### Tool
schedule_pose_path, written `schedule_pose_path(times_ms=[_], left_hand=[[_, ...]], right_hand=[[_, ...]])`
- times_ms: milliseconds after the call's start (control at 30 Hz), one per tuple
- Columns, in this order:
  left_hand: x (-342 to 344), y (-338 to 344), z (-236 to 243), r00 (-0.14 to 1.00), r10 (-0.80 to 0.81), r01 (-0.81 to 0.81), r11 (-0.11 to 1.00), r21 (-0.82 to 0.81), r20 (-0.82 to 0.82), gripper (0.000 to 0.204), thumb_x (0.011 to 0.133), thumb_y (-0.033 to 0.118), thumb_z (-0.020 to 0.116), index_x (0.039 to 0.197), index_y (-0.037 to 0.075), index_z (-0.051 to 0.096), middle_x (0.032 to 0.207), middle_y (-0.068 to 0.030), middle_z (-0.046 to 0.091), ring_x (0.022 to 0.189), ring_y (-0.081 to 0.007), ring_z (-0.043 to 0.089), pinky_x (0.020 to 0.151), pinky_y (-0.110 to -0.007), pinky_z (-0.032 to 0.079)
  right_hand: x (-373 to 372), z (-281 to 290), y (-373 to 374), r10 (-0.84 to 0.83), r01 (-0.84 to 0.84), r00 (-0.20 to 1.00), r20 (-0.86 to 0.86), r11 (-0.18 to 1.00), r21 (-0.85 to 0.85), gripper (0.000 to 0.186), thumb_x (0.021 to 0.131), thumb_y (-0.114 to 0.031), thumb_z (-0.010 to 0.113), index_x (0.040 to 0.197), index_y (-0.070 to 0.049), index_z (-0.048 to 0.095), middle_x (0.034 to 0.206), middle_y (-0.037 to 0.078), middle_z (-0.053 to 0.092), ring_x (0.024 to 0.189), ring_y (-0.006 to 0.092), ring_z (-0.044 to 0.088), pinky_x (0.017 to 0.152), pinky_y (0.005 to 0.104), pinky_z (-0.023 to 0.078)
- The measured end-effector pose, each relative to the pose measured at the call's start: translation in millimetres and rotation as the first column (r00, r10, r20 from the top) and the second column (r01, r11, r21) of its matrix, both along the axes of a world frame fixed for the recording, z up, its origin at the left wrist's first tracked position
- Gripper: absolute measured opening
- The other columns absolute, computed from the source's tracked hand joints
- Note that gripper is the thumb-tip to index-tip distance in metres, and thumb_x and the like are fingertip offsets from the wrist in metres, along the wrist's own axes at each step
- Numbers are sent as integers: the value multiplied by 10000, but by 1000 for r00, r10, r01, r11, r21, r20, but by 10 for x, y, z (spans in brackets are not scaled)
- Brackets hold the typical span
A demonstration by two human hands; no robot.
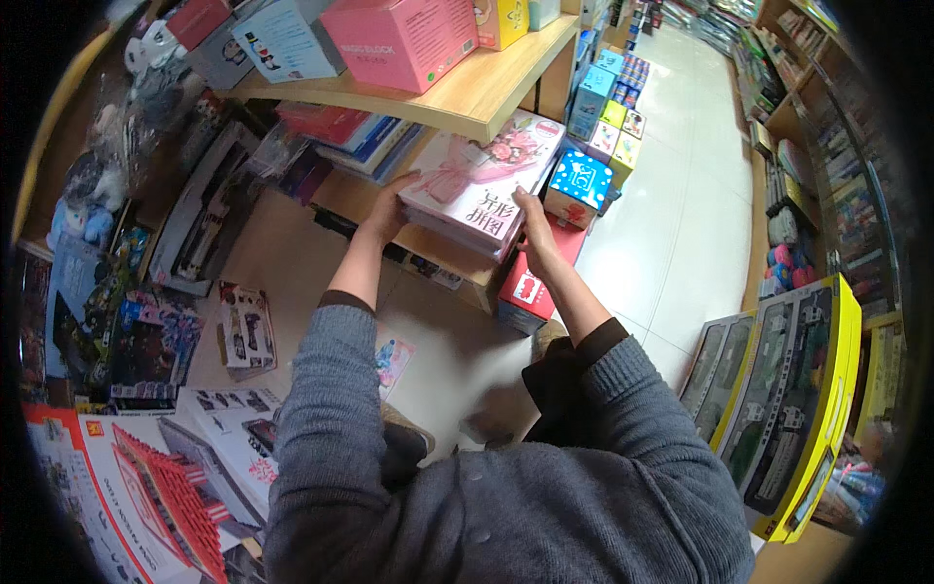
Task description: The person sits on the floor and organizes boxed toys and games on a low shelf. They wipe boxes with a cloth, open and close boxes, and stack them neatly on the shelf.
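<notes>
A flat white box (452, 200) with a pink bouquet pictured on its lid lies on the lower shelf, partly under the upper board. It appears to rest on at least one similar box; how many is hidden. My left hand (392, 207) grips its left edge, fingers closed against the side. On the opposite edge, my right hand (538, 234) is closed around the near right corner, thumb toward the lid. The far end of the box reaches beneath the upper board.
Overhead juts a wooden shelf (486, 97) carrying a pink box (401, 44). Blue (581, 182) and red (545, 277) boxes stand right of the lower shelf, beside the tiled aisle (647, 195). A yellow-edged train set box (793, 399) is at right; toy boxes lie left.
</notes>
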State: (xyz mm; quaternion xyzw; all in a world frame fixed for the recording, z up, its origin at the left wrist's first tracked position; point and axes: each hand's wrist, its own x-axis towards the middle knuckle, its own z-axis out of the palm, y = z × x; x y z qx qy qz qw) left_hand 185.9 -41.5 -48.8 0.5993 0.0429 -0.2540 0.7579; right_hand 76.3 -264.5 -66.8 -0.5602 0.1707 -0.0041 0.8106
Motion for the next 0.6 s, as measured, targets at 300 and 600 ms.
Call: schedule_pose_path(times_ms=[300, 600], left_hand=[[-356, -9, 67, 999, 35, -34, 998, 55, -18, 496, 773, 353, 552, 1194, 103, 473, 1197, -96, 492, 1095, -240, 444, 906, -418, 339], [-1629, 48, 29, 989, 26, -36, 997, -69, -145, 562, 787, 398, 554, 1215, 49, 447, 1191, -92, 500, 1097, -201, 450, 920, -345, 337]], right_hand=[[-162, 115, -70, 108, -108, 994, -11, 994, 29, 659, 740, -457, 570, 1238, -108, 316, 1176, 71, 454, 938, 224, 466, 748, 417, 388], [-277, 69, -473, 488, -481, 870, -69, 872, 93, 511, 751, -368, 576, 1138, -50, 472, 1058, 78, 560, 948, 193, 544, 803, 353, 435]])
